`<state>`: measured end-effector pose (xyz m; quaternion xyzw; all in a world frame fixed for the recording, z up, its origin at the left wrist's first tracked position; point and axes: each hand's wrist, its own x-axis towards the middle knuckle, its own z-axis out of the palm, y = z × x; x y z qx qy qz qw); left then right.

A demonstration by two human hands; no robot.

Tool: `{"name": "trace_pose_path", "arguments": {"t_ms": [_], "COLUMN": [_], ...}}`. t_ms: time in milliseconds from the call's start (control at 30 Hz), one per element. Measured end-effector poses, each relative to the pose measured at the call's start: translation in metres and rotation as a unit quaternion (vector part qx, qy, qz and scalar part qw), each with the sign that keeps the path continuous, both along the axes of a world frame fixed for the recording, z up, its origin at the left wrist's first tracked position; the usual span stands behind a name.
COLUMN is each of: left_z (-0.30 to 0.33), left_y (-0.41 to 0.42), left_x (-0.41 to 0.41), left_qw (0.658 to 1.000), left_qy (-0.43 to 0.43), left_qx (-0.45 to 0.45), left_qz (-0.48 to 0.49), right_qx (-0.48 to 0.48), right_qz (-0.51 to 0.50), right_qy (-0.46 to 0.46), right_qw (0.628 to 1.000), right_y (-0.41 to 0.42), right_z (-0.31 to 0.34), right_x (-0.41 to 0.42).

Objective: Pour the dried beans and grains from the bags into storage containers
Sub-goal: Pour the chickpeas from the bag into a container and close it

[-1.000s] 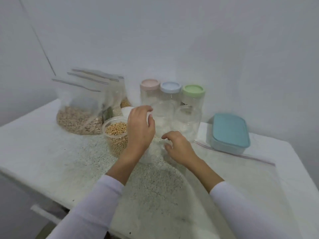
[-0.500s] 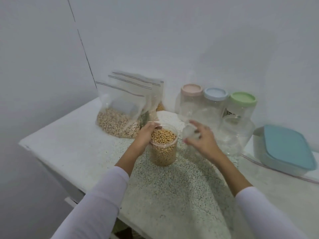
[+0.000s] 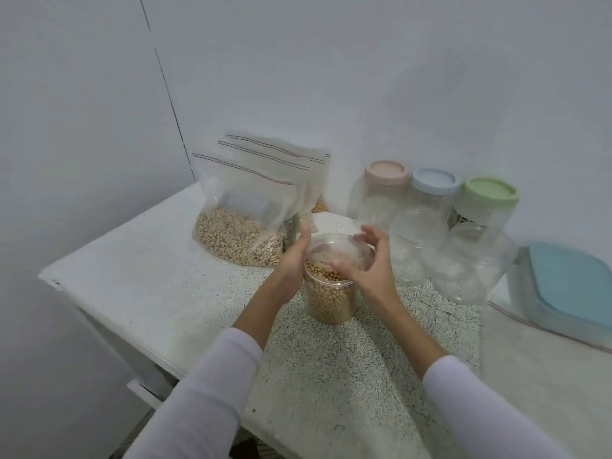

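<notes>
A clear round container [image 3: 328, 301] nearly full of tan beans stands on the speckled table [image 3: 159, 286]. My left hand [image 3: 293, 263] rests against the container's left side near the rim, fingers fairly straight. My right hand [image 3: 371, 260] holds a clear lid [image 3: 337, 251] tilted over the container's mouth. Behind stand zip bags; the front bag [image 3: 238, 223] holds pale grains.
Jars with pink [image 3: 385, 172], blue [image 3: 433, 180] and green [image 3: 490, 190] lids line the wall, with two clear open jars [image 3: 470, 263] before them. A box with a teal lid [image 3: 569, 283] sits at right, and an emptied zip bag [image 3: 543, 356] lies flat.
My right hand has brought the clear lid from beside the container to over its mouth. My left hand stays at the container's left side. The view has shifted left.
</notes>
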<state>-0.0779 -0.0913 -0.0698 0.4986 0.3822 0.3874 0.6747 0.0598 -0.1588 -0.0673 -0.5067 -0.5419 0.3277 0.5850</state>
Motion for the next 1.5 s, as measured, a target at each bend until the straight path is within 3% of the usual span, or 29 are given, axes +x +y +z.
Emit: {"name": "trace_pose_path", "arguments": {"t_ms": [67, 467, 733, 900, 1033, 1200, 1300, 1433, 1500], "left_z": [-0.001, -0.025, -0.025, -0.027, -0.023, -0.025, -0.026, -0.028, -0.028], "left_y": [0.0, -0.004, -0.014, -0.023, -0.025, -0.025, -0.021, -0.016, -0.017], "left_x": [0.0, -0.01, -0.024, -0.013, -0.014, -0.015, -0.017, -0.02, -0.02], "left_qw": [1.0, 0.998, 0.983, 0.984, 0.984, 0.979, 0.98, 0.977, 0.976], "left_qy": [0.016, 0.009, 0.055, 0.071, 0.08, 0.092, 0.091, 0.111, 0.116], "left_qx": [-0.003, 0.062, 0.1, 0.144, 0.145, 0.17, 0.165, 0.169, 0.177], "left_qz": [0.014, 0.01, -0.143, -0.07, -0.066, -0.06, -0.058, -0.066, -0.059], "right_qx": [-0.013, -0.078, -0.084, -0.068, -0.08, -0.102, -0.085, -0.09, -0.09], "right_qz": [0.012, 0.114, 0.083, -0.009, -0.011, -0.001, 0.016, 0.14, 0.141], "right_qy": [-0.061, -0.119, -0.11, -0.167, -0.279, -0.488, -0.487, -0.464, -0.461], "right_qw": [0.998, 0.983, 0.987, 0.984, 0.957, 0.867, 0.869, 0.87, 0.871], "right_y": [-0.001, 0.011, 0.009, 0.0, -0.001, 0.012, 0.019, 0.029, 0.031], "right_z": [-0.008, 0.0, -0.001, -0.004, 0.012, 0.024, 0.025, 0.035, 0.035], "right_x": [0.002, 0.025, 0.022, 0.003, 0.0, -0.017, -0.015, 0.003, 0.004]}}
